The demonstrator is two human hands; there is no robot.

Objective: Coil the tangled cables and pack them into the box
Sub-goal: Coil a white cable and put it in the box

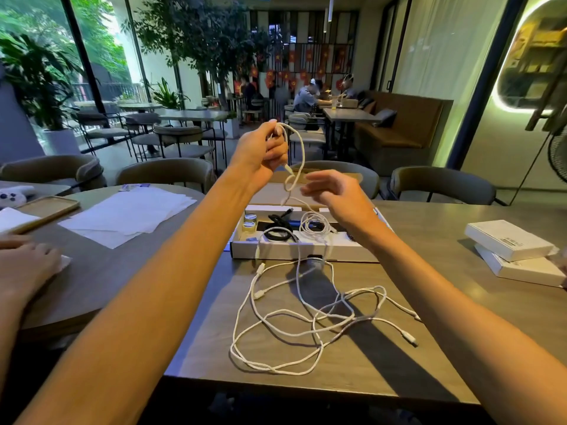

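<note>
My left hand (264, 154) is raised above the open white box (294, 251) and pinches a white cable (299, 148) that loops down from its fingers. My right hand (334, 194) hovers beside the hanging loop, blurred, fingers spread, with nothing clearly gripped. The cable runs down over the box's front wall into a loose tangle of white cables (306, 320) on the table in front of the box. Inside the box lie a coiled black cable (277, 231), a white coil (314, 225) and two small round tins (250, 221).
Two stacked white boxes (512, 250) sit at the right. Sheets of white paper (129, 213) and a phone (46, 210) lie on the left table, where another person's hand (27, 265) rests. Chairs (337, 173) stand behind the table.
</note>
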